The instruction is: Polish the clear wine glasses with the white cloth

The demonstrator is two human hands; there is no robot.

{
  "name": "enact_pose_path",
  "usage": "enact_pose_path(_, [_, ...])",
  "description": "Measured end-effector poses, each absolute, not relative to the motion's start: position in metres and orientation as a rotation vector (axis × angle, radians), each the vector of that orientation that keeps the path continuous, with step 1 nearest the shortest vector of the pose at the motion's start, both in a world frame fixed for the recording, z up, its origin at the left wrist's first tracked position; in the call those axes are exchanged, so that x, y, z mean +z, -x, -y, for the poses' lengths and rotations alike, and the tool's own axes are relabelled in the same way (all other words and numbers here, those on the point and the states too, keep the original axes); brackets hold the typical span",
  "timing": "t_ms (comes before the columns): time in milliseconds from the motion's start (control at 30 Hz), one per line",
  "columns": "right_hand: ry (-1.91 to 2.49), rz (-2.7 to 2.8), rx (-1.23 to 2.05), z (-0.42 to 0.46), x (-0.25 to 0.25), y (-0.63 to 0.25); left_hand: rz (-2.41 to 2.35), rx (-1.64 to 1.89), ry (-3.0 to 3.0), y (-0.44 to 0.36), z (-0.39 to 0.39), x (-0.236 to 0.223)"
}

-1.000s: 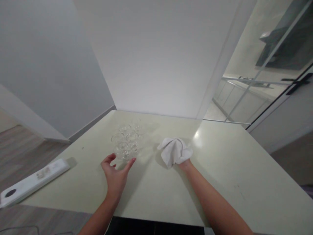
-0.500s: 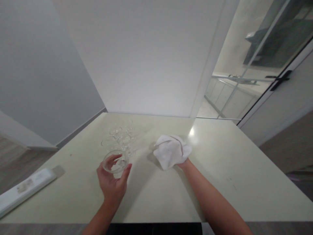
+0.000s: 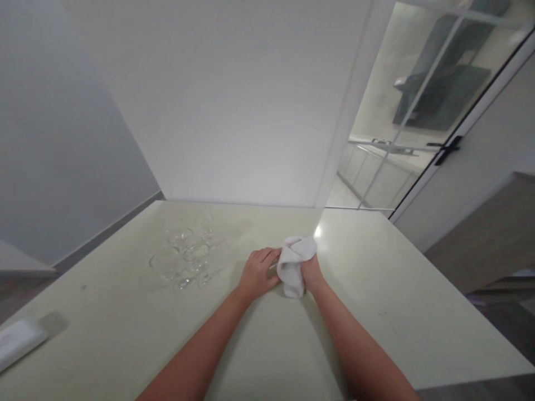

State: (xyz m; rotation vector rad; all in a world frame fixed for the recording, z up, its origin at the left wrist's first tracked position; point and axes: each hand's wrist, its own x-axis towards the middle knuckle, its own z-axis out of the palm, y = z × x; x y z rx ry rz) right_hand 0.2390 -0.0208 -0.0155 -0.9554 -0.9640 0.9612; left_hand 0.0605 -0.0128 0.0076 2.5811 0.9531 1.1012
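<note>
Near the middle of the pale table, 1 clear glass, mostly hidden, is gripped by the curved left hand. Against it, 1 bunched white cloth is held by the right hand. To the left, grouped glasses are seen; 1 white object is cut off by the view's edge.

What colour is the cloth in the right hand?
Plain white cloth, at the right hand; the head view shows it best.
</note>
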Motion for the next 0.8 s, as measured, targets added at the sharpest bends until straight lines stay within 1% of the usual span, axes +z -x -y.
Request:
enact_pose_path(100, [0.969,0.871,1.023,0.019,-0.018,-0.234,-0.870,1.243,-2.322,-0.053,0.010,0.002])
enact_pose_path(200, [1.033,1.138,1.045,0.023,-0.014,-0.235,-0.951,1.236,-1.812,-0.053,0.005,-0.001])
enact_pose_path(300, [1.138,1.321,0.971,0.026,-0.014,-0.238,-1.033,1.162,-1.393,-0.056,0.000,-0.002])
enact_pose_path(367, [1.153,1.258,0.930,0.026,-0.016,-0.237,-1.052,1.237,-1.389,-0.055,0.001,-0.002])
enact_pose_path(467, [1.127,1.099,0.961,0.025,-0.020,-0.234,-0.930,1.445,-1.772,-0.051,0.009,0.000])
enact_pose_path(533, [1.129,1.060,1.020,0.025,-0.020,-0.233,-0.772,1.429,-2.056,-0.049,0.014,0.000])
enact_pose_path(600, [1.118,1.115,1.039,0.026,-0.017,-0.234,-0.724,1.355,-2.156,-0.048,0.016,0.000])
enact_pose_path(667, [1.093,1.233,0.995,0.029,-0.014,-0.236,-0.850,1.327,-2.006,-0.051,0.013,0.000])
enact_pose_path(800, [1.085,1.392,0.909,0.033,-0.009,-0.237,-1.079,1.194,-1.442,-0.057,0.002,-0.002])
